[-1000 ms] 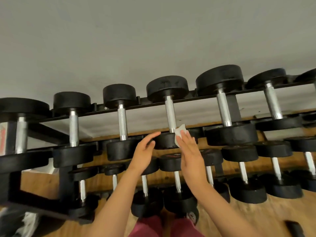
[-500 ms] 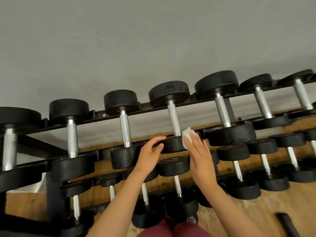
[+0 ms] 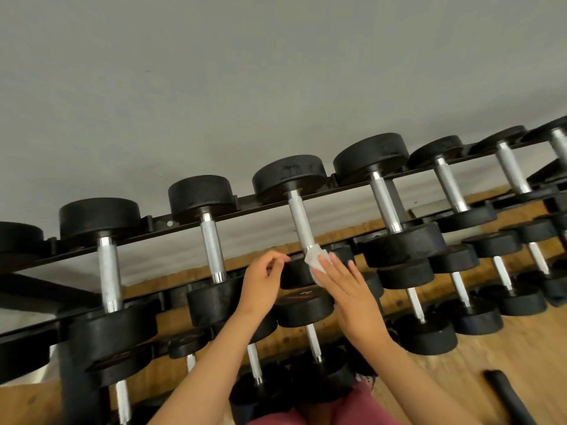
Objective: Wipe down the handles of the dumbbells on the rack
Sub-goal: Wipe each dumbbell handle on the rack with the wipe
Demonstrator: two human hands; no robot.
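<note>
A black rack (image 3: pixel 153 220) carries rows of black dumbbells with knurled steel handles. At the lower end of the centre top-tier dumbbell's handle (image 3: pixel 298 220), my right hand (image 3: pixel 349 291) holds a white wipe (image 3: pixel 313 259) folded round the steel. Its fingers lie spread over the wipe and its thumb is hidden. My left hand (image 3: pixel 260 286) is just left of it, with its fingers curled onto the upper edge of that dumbbell's near head (image 3: pixel 296 276).
More top-tier dumbbells flank the centre one on the left (image 3: pixel 211 240) and the right (image 3: pixel 385 207). Smaller dumbbells (image 3: pixel 303 306) fill the lower tiers under my arms. A grey wall rises behind the rack, and a black roller (image 3: pixel 509 400) lies on the wooden floor.
My right hand has carried the wipe up from the dumbbell's near head onto the bottom of its handle. My left hand's fingers have curled in more. The view has shifted slightly.
</note>
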